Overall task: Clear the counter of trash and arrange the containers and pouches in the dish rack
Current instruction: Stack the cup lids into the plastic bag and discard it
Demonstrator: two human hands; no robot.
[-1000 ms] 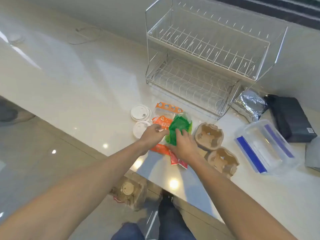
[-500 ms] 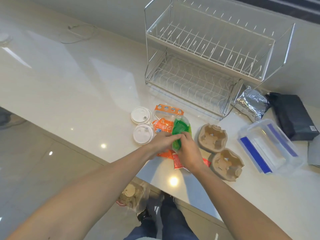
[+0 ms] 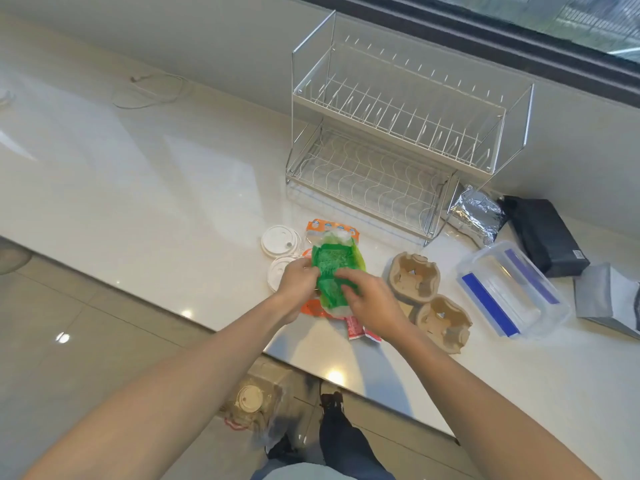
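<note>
Near the front edge of the pale counter [image 3: 145, 188], both hands meet on a green pouch [image 3: 334, 271] that lies over a small heap of orange wrappers [image 3: 330, 230]. The left hand [image 3: 298, 284] grips the pouch's left edge, fingers curled shut on the plastic with the thumb on top; the right hand [image 3: 372, 301] lies on its lower right part, fingers [image 3: 346, 275] pressed down together onto the film, so the pouch runs between the two hands and sticks out beyond the fingertips toward the rack. Whether the pouch is lifted clear of the wrappers or resting on them, I cannot tell. Two white cup lids [image 3: 278, 239] lie just left of the heap (the nearer one is partly hidden by the left hand), and small red sachets [image 3: 356, 332] peek out below the right wrist. Just right of the hands sit two brown pulp cup carriers [image 3: 415, 277], touching each other. Farther right lies a clear plastic container with blue clips [image 3: 512, 289], then a black package [image 3: 545, 237] and a crumpled silver foil pouch [image 3: 479, 214] close beside the rack's right leg. Behind the heap stands the two-tier wire dish rack [image 3: 398, 133], near the wall. On the floor below the counter edge sits a clear bag of trash [image 3: 254, 403].
</note>
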